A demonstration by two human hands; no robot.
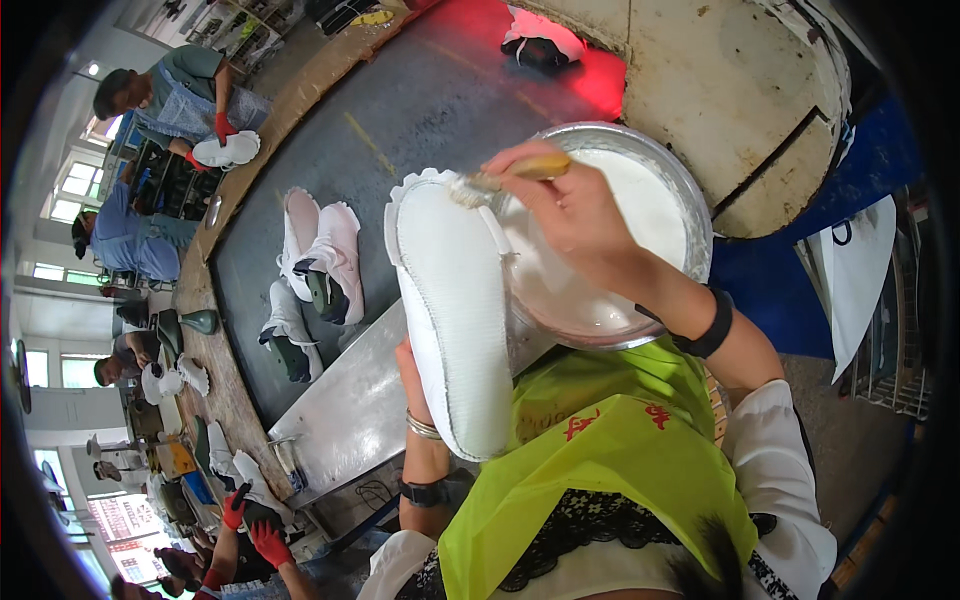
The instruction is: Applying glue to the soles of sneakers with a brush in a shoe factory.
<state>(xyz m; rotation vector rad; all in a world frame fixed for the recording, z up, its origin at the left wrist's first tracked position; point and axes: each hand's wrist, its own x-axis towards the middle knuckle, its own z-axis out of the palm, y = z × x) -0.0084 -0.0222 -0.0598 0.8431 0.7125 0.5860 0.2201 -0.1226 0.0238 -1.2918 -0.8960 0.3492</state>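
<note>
A white shoe upper (455,330) is turned with its sole side toward me, its scalloped toe end pointing away. My left hand (411,372) grips it from behind and below; most of the fingers are hidden by the shoe. My right hand (572,205) is closed round the yellowish wooden handle of a brush (535,167). White-coated bristles touch the upper near the right edge of its toe end. Just under my right hand stands a large round metal bowl (697,215) holding a thick white liquid (640,230).
Several white shoe uppers (335,262) lie left on a dark conveyor belt (400,110). One more upper (541,45) sits under red light beside a worn beige cover (730,90). A metal plate (345,420) borders the belt. Co-workers, some in red gloves (268,543), handle shoes across the belt.
</note>
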